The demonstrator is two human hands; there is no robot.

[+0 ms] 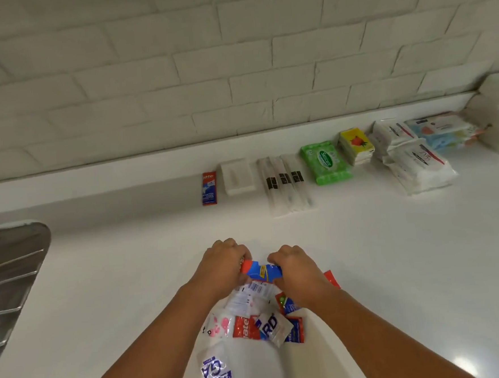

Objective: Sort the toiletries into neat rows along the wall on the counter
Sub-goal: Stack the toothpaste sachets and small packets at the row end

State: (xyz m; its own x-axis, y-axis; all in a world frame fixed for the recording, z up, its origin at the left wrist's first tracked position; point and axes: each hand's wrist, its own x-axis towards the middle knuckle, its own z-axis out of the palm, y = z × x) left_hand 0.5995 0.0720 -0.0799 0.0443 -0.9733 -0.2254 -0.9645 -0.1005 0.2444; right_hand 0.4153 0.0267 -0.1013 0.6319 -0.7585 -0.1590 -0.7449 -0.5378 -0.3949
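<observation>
Grip clamped: left hand [222, 267], right hand [300, 274] pinch glossy red-blue sachet [263, 272] over crinkly packet pile [252, 327].

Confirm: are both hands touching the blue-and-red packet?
Touching. The head view shows the left hand gripping the blue-and-red packet at its red end and the right hand gripping its blue end.

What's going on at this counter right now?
A person at a white counter grips a blue-and-red sachet with both the left hand and the right hand, over a loose pile of sachets. A row already lies along the wall: a red toothpaste sachet, a white box, wrapped toothbrushes, a green wipes pack, a yellow tissue pack and white wipes packs. The pile is not yet sorted.
</observation>
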